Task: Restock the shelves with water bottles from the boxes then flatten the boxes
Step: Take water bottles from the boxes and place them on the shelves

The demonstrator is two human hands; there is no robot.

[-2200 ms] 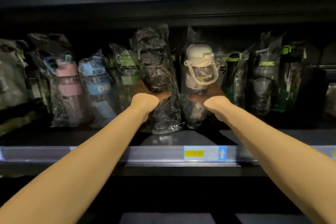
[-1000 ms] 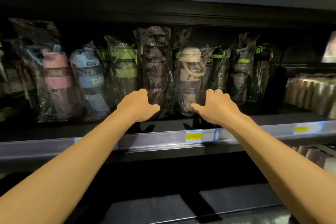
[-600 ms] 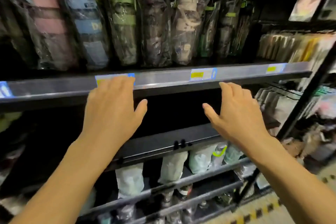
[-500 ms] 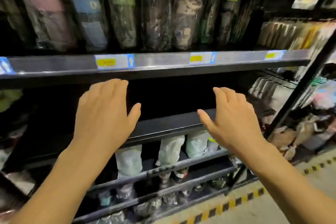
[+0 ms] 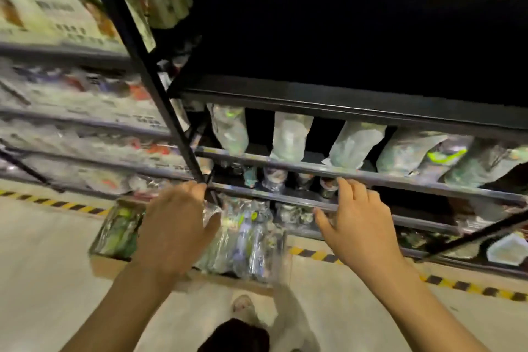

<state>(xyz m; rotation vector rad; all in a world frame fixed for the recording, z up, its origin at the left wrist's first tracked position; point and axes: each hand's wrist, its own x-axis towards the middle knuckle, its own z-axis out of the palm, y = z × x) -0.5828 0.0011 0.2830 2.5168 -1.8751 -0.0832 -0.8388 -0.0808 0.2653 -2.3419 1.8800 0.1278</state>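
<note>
An open cardboard box (image 5: pixel 108 266) stands on the floor in front of the black shelving, filled with plastic-wrapped water bottles (image 5: pixel 245 243). My left hand (image 5: pixel 177 226) hovers over the box with relaxed fingers and holds nothing. My right hand (image 5: pixel 360 226) hangs to the right of the box, fingers spread, also holding nothing. Wrapped bottles (image 5: pixel 288 137) lean in a row on a lower shelf behind the hands. The view is blurred by motion.
A black shelf upright (image 5: pixel 148 77) runs diagonally down to the floor by the box. The shelf (image 5: pixel 343 106) above the wrapped row is dark and bare. Yellow-black tape (image 5: pixel 457 286) marks the pale floor. More packaged goods (image 5: pixel 85 103) fill the racks at left.
Both hands let go of the bottles on the upper shelf and dropped. My view swung down to the lower shelves, the floor and the box of bottles.
</note>
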